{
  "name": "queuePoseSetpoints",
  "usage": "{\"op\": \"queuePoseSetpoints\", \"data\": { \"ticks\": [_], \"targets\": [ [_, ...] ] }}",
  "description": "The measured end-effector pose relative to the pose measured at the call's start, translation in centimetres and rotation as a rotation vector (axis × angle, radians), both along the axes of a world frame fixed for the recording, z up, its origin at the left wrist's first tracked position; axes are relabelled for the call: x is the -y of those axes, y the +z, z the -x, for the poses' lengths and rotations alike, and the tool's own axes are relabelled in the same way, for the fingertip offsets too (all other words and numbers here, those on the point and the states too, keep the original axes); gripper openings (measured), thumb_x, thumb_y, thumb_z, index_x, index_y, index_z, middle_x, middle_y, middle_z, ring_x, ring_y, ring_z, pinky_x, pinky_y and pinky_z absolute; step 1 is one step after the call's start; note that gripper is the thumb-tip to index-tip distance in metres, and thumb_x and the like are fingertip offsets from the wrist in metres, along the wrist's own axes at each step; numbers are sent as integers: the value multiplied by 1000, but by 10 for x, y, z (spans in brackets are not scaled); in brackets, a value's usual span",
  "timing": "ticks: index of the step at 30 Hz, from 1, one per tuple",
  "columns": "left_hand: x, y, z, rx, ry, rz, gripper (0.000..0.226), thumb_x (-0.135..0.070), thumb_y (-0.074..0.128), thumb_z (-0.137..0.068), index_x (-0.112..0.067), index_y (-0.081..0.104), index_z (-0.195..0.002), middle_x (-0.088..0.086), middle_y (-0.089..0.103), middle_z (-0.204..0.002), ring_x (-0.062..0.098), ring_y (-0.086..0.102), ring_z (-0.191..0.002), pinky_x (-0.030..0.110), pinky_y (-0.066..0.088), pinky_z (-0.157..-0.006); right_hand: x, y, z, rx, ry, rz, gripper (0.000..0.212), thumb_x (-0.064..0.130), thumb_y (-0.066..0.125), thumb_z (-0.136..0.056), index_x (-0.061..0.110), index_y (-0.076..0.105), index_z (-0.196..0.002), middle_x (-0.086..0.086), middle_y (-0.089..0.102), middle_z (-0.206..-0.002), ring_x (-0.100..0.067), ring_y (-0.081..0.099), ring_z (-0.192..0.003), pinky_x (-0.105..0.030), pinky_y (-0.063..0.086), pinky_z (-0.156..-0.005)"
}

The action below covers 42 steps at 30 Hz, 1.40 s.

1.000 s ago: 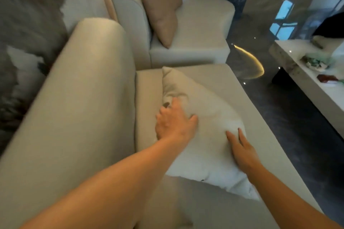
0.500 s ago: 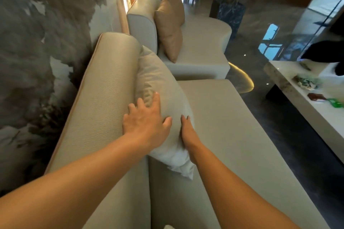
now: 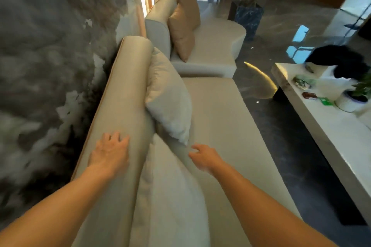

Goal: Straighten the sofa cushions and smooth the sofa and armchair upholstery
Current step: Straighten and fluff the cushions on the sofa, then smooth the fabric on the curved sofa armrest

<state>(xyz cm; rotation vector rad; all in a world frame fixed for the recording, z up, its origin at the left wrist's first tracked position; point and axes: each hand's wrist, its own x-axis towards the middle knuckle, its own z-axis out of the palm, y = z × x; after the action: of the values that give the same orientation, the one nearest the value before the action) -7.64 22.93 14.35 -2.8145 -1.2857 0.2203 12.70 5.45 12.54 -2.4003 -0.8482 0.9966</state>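
Observation:
A cream cushion (image 3: 169, 98) leans upright against the backrest (image 3: 124, 90) of the beige sofa (image 3: 224, 126). A second pale cushion (image 3: 170, 202) lies along the backrest closer to me, between my arms. My left hand (image 3: 111, 151) rests flat on top of the backrest, fingers apart, holding nothing. My right hand (image 3: 202, 156) hovers just below the upright cushion's lower corner, fingers loosely curled and apart, gripping nothing. Beyond the sofa stands a matching armchair (image 3: 212, 46) with two tan cushions (image 3: 183, 28) propped against its back.
A grey marbled wall (image 3: 50, 56) runs along the left behind the sofa. A long white coffee table (image 3: 331, 136) with small items, a potted plant (image 3: 361, 90) and a dark object stands to the right. Dark glossy floor (image 3: 271, 106) separates them.
The cushion went from lying flat on the seat to leaning upright against the backrest. Both hands have let go of it and pulled back toward me; my view has lifted.

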Motion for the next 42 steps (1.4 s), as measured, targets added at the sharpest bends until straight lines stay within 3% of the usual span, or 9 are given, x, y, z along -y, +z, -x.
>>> {"op": "queuePoseSetpoints", "data": {
  "ticks": [4, 10, 16, 20, 24, 26, 31, 34, 42],
  "targets": [
    [122, 15, 88, -32, 162, 32, 34, -23, 56, -84, -8, 54, -114, 19, 52, -115, 37, 48, -107, 45, 46, -84, 112, 28, 51, 99, 151, 122, 27, 16, 47, -92, 8, 71, -103, -24, 69, -116, -35, 65, -109, -34, 50, -88],
    [270, 47, 149, -125, 284, 363, 35, -26, 46, -92, -7, 52, -121, 20, 49, -127, 39, 47, -116, 46, 44, -93, 245, 87, 126, 202, 354, 157, 28, 23, 45, -93, 14, 68, -106, -20, 68, -119, -35, 63, -109, -36, 48, -85],
    [362, 45, 189, -68, 276, 430, 32, -22, 39, -95, -7, 51, -121, 18, 50, -130, 36, 46, -117, 45, 40, -98, 342, 81, 184, 213, 362, 259, 36, 34, 43, -93, 23, 63, -122, -15, 61, -133, -34, 57, -120, -40, 47, -94],
    [416, 2, 208, 65, 290, 265, 43, -37, 34, -97, -15, 41, -133, 12, 31, -149, 36, 25, -133, 53, 28, -108, 408, 27, 238, 288, 405, 320, 70, 69, 33, -88, 33, 32, -148, -4, 25, -161, -32, 20, -146, -60, 22, -114],
    [447, -32, 213, 164, 388, 227, 61, -53, 14, -96, -27, 7, -151, -4, -5, -162, 34, -12, -145, 69, 0, -109, 434, -14, 268, 444, 351, 239, 93, 85, 4, -77, 36, -14, -153, 0, -16, -166, -29, -25, -149, -71, -18, -108],
    [455, -40, 212, 233, 425, 195, 66, -61, 11, -92, -30, 6, -151, -7, -6, -162, 34, -17, -144, 71, -4, -109, 436, -20, 274, 556, 302, 159, 93, 85, 7, -77, 36, -5, -156, -2, -5, -168, -30, -16, -151, -72, -13, -110],
    [453, -51, 201, 175, 500, 104, 81, -71, -9, -80, -36, 11, -151, -8, 3, -163, 35, -13, -144, 70, 1, -109, 431, -27, 281, 746, 133, -166, 78, 71, 57, -67, 25, 65, -129, -10, 63, -135, -37, 53, -130, -69, 28, -106],
    [451, -52, 201, 137, 504, 65, 84, -69, -16, -77, -38, 11, -151, -7, 4, -163, 37, -14, -143, 72, 1, -107, 429, -32, 282, 802, 90, -259, 73, 62, 62, -61, 22, 71, -121, -11, 68, -128, -38, 62, -120, -65, 39, -101],
    [438, -52, 197, 163, 445, 52, 78, -68, -8, -81, -35, 0, -151, -3, -6, -163, 40, -23, -141, 76, -3, -104, 423, -23, 282, 755, 161, -67, 72, 62, 47, -76, 18, 62, -131, -15, 59, -137, -42, 51, -128, -68, 32, -103]
  ]
}}
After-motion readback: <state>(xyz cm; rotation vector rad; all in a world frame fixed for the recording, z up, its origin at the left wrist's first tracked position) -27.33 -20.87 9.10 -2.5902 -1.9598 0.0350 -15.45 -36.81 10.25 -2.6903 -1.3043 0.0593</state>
